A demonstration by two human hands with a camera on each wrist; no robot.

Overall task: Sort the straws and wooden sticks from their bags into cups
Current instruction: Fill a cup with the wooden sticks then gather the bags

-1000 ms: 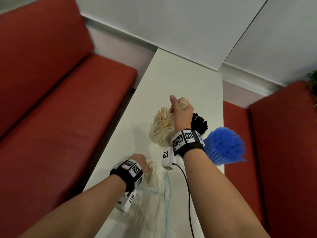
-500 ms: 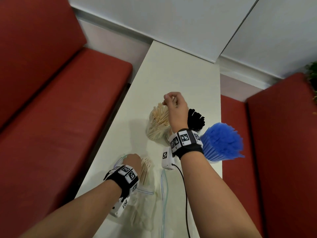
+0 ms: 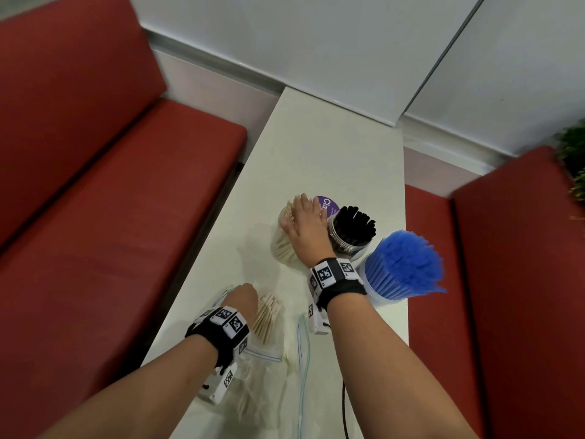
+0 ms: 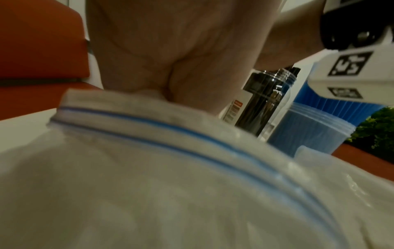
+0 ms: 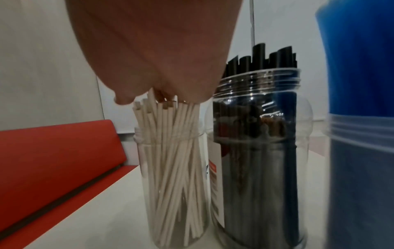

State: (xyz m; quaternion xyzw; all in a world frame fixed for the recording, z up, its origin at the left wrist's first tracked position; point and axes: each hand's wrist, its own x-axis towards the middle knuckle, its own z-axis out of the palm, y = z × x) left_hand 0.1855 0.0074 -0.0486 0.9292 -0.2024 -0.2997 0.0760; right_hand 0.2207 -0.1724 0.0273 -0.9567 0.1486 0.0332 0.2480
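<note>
Where the white table [image 3: 329, 147] is flanked by red benches [image 3: 120, 198], three containers are grouped: a clear cup [image 5: 170, 193] of pale sticks [image 5: 168, 151], a jar of black straws [image 3: 353, 226] and a cup of blue straws [image 3: 403, 264]. The stick tops are pressed by the flat, outstretched right hand [image 3: 308, 229]. A zip bag [image 4: 170, 176] holding further wooden sticks [image 3: 267, 316] is pinned by the left hand [image 3: 242, 301]; its grip cannot be told.
</note>
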